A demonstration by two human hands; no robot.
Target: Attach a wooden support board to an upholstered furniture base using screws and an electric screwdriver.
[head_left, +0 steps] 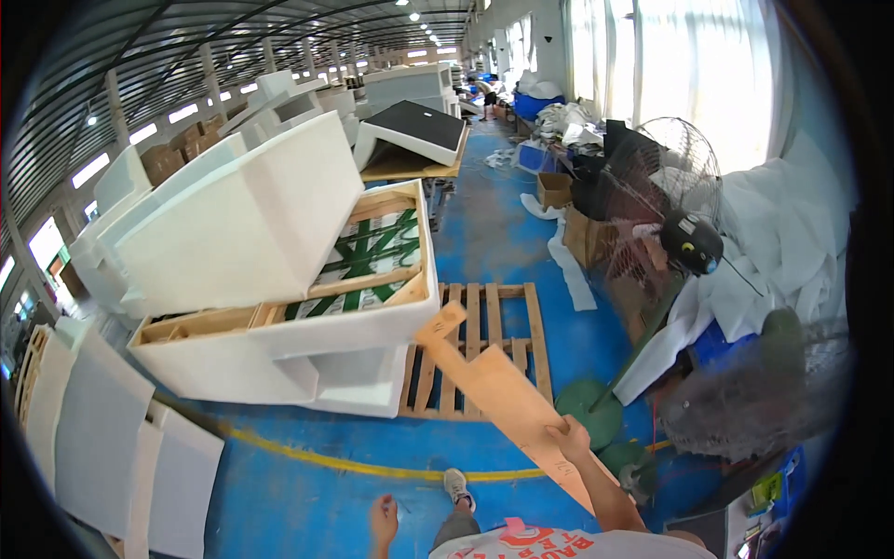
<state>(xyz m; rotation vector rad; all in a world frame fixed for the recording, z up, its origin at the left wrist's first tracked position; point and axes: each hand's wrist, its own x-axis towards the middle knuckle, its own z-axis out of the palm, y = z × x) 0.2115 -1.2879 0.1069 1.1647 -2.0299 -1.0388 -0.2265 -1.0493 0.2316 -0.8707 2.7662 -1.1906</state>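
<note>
In my right hand (pixel 570 436) is a long flat tan board (pixel 507 387), gripped along its edge with the thumb on top. Its narrow arm with a wider end reaches forward over a wooden pallet (pixel 535 321), and handwritten marks show on its face. My left hand (pixel 383 518) hangs low over the blue floor, fingers curled in; what they hold, if anything, I cannot make out. Ahead on the left, a large white foam-covered furniture frame (pixel 279 359) lies with its wooden slats and green webbing showing. Another white padded piece (pixel 242 219) leans on top of it.
A black pedestal fan (pixel 691 240) stands at the right on a green round base (pixel 591 410). Beside it are heaped white sheets (pixel 782 242) and a cardboard box (pixel 587 238). Grey-white panels (pixel 102 438) stand at the lower left. A yellow line (pixel 354 463) crosses the blue floor; a person (pixel 487 98) is far off.
</note>
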